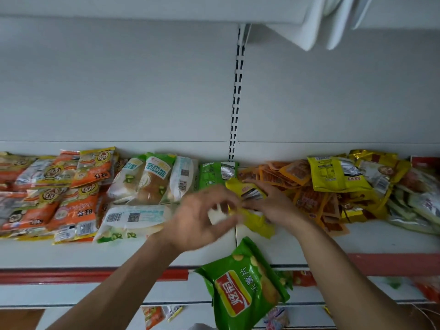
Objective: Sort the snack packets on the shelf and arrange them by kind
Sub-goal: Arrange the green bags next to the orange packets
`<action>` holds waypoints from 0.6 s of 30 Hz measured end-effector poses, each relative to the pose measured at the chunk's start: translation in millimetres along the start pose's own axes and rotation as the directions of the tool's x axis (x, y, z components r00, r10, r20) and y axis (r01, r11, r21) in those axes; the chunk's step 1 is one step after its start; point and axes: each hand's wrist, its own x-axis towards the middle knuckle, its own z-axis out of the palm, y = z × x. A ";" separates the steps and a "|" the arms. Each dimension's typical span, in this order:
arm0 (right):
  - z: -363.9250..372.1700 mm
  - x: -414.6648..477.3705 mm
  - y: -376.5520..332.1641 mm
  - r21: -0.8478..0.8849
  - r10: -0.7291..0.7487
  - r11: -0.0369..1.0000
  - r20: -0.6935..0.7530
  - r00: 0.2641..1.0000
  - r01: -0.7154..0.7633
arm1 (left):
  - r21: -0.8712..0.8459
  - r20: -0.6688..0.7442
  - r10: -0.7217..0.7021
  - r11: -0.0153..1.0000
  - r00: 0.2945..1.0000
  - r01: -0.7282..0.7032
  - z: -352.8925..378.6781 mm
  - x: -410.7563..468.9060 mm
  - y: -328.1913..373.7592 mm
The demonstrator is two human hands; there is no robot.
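- Head view, 6 o'clock, nearest the camera: green crisp packet point(242, 282), printed face up, overlapping the front lip of the shelf point(369, 236). What supports it cannot be determined. Neither hand touches it.
- Centre of frame: the right hand point(273, 206) holds a yellow packet point(256, 223), with fingers curled over its upper end. The packet is crumpled and hangs toward 6 o'clock, just above the shelf.
- The left hand point(200, 217) is at 9 o'clock of the yellow packet and motion-blurred. Its fingers are half curled toward the packet; contact cannot be confirmed.
- Handling, as judged: these film packets are light, soft, air-cushioned and slick, and their contents are probably brittle. Take hold at the crimped end seal or along both side edges. Do not squeeze the belly.
- 9 o'clock: orange packets point(71, 186) lie in overlapping rows, with bread packets point(142, 184) beside them toward centre.
- 12 o'clock of the hands: a second green packet point(214, 175) lies against the back panel. This is the likely station for the green kind.
- 3 o'clock: small orange sachets point(297, 184) lie in a loose heap with yellow bags point(333, 177) on top, so the kinds are mixed.
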 end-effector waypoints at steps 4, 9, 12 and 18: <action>-7.1 -0.3 -11.9 0.060 -0.014 0.998 -0.035 0.999 0.016 | 0.120 0.558 -0.101 0.992 0.824 0.040 22.7 -10.5 7.7; -6.5 4.7 -10.7 0.142 -0.048 0.988 -0.100 0.994 0.062 | 0.211 0.552 -0.059 0.975 0.832 -0.071 41.5 -9.4 -7.9; -7.1 4.0 -7.1 0.164 -0.068 0.983 -0.094 0.993 0.083 | 0.221 0.443 -0.027 0.972 0.896 -0.080 39.4 -5.2 -15.2; -13.9 0.9 -3.8 0.422 -0.130 0.878 -0.239 0.962 0.224 | 0.277 0.086 -0.141 0.954 0.986 0.112 14.6 3.7 -26.0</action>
